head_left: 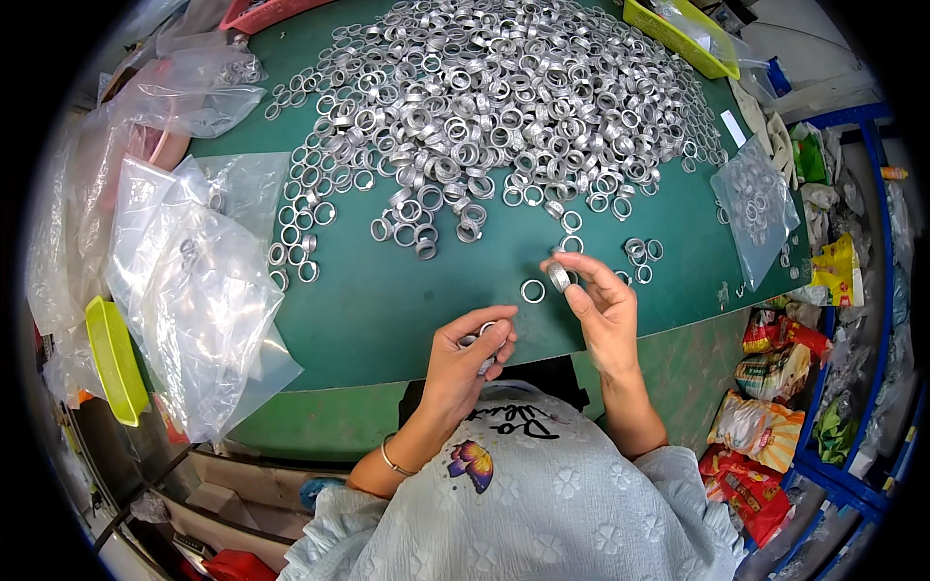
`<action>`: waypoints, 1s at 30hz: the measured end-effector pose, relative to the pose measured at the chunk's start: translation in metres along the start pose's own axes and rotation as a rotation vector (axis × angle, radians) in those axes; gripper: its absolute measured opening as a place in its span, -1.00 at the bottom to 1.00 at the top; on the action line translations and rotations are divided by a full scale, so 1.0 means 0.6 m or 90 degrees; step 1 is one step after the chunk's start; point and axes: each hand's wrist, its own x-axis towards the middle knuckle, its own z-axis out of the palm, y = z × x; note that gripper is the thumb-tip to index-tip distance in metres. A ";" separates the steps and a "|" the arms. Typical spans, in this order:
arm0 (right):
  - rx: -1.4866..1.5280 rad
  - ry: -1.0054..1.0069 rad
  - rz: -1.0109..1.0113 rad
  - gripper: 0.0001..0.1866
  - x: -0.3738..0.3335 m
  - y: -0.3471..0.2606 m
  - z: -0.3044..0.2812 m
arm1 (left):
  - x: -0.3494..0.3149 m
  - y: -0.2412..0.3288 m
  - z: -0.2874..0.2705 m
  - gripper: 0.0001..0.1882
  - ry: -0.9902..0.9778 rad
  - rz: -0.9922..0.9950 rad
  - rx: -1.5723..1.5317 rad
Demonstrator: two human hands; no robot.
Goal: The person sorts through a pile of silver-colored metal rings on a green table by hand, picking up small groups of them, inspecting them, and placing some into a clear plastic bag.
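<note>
My left hand (470, 351) is closed around a few silver metal rings (469, 341), held just above the near edge of the green table (368, 320). Between the thumb and fingers of my right hand (603, 302) is a single metal ring (559, 276), tilted so its outer band shows. One loose ring (532, 291) lies flat on the table between my hands. Beyond them spreads a large heap of similar metal rings (504, 116). A small group of rings (639, 254) rests to the right of my right hand.
Clear plastic bags (194, 281) cover the table's left side, beside a narrow yellow-green basket (116, 363). On the right lies a clear bag of rings (756, 208). Another yellow-green basket (683, 39) stands at the far right. Blue shelving (838, 474) and colourful packages (760, 431) flank the right.
</note>
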 end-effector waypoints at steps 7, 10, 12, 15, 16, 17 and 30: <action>-0.685 0.154 -0.195 -0.68 0.015 0.013 -0.043 | -0.002 0.002 -0.010 -0.73 -0.001 -0.033 -0.063; -0.885 0.173 -0.172 -0.67 0.022 0.027 -0.067 | -0.001 -0.001 -0.015 -0.71 0.016 -0.037 -0.069; -0.840 0.166 -0.208 -0.66 0.017 0.020 -0.061 | 0.002 -0.005 -0.019 -0.71 0.030 -0.028 -0.061; -0.742 0.005 -0.223 -0.62 0.004 -0.003 -0.023 | -0.002 0.005 -0.005 -0.73 0.078 -0.028 -0.086; -0.765 -0.055 -0.214 -0.62 -0.001 -0.004 -0.003 | -0.002 0.004 -0.006 -0.74 0.068 -0.022 -0.089; -0.786 -0.117 -0.205 -0.62 -0.004 -0.004 0.011 | 0.000 -0.001 -0.011 -0.76 0.058 -0.016 -0.092; -0.673 -0.046 -0.291 -0.61 0.090 0.037 0.076 | -0.007 0.000 -0.022 -0.71 0.104 0.020 -0.084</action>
